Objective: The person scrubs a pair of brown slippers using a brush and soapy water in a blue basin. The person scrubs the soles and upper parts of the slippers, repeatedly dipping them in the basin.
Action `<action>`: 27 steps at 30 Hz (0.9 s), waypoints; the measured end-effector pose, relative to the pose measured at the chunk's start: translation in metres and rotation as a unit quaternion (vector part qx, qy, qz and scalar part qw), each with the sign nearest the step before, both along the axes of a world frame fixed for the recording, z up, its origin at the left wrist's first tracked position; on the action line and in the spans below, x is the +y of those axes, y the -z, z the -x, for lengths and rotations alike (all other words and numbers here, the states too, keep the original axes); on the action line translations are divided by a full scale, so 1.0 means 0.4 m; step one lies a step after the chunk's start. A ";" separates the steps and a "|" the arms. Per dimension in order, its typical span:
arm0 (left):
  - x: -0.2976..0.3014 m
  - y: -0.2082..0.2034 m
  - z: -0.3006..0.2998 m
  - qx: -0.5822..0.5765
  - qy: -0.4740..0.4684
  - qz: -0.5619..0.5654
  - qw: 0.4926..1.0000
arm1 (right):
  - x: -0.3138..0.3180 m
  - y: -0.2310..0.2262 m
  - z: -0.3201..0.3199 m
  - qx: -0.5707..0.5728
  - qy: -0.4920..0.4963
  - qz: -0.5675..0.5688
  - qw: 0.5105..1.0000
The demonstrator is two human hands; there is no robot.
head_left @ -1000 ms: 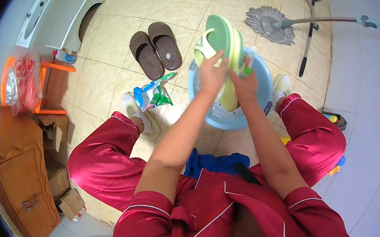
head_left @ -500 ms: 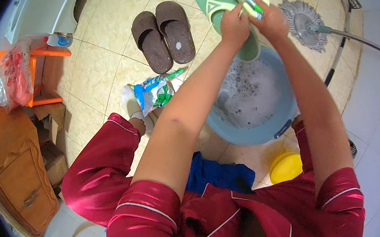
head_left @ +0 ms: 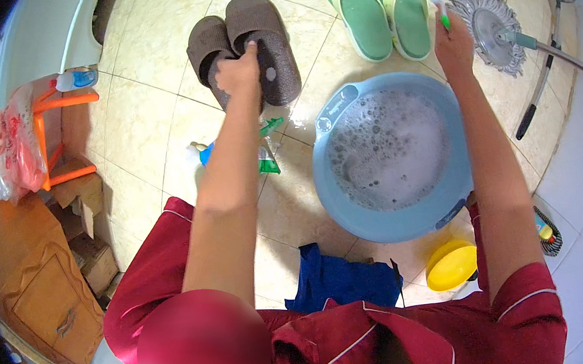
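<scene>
My left hand (head_left: 239, 71) closes over the inner edges of a pair of brown slippers (head_left: 281, 73), thumb towards the right slipper and fingers over the left one. In my right hand (head_left: 454, 44) is a small brush (head_left: 439, 2) with a white and green body, its far end pointing away from me. Just left of that hand, a pair of green flip-flops (head_left: 366, 21) with pale straps stands side by side on the tiles. Nearer me, a blue basin (head_left: 335, 213) holds foamy water, with my right forearm passing over its right side.
A mop (head_left: 493, 34) and a long-handled tool (head_left: 549, 67) lie at the right. A green and blue packet (head_left: 268, 164) is partly behind my left forearm. Blue cloth (head_left: 341, 278) and a yellow bowl (head_left: 452, 265) are near me. An orange stool (head_left: 73, 174) stands left.
The green flip-flops were in my hands above the basin and now rest on the floor beyond it. My left hand has moved left to the brown slippers; my right hand keeps the brush.
</scene>
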State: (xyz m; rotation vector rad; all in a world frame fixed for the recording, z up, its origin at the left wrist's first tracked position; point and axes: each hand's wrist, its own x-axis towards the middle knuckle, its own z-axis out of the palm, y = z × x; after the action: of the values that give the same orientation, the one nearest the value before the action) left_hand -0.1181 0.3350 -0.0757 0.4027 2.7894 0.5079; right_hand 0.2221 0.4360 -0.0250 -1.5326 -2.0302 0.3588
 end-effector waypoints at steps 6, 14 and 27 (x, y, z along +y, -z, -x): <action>0.039 0.072 0.138 0.057 0.112 -0.101 0.987 | -0.280 -0.118 0.012 0.296 0.115 0.103 0.943; -0.034 -0.418 -0.017 0.153 0.265 -0.210 0.929 | -0.475 -0.181 -0.010 0.507 0.238 0.240 0.793; -0.437 -0.279 -0.645 -0.052 0.437 -0.125 0.889 | -0.798 -0.152 -0.177 0.212 0.272 0.243 0.907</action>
State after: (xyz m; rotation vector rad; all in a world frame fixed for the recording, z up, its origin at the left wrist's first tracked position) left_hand 0.1401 0.1603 0.0359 1.5199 2.1102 0.6135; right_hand 0.2927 0.1170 0.0360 -2.0172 -1.1569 0.9223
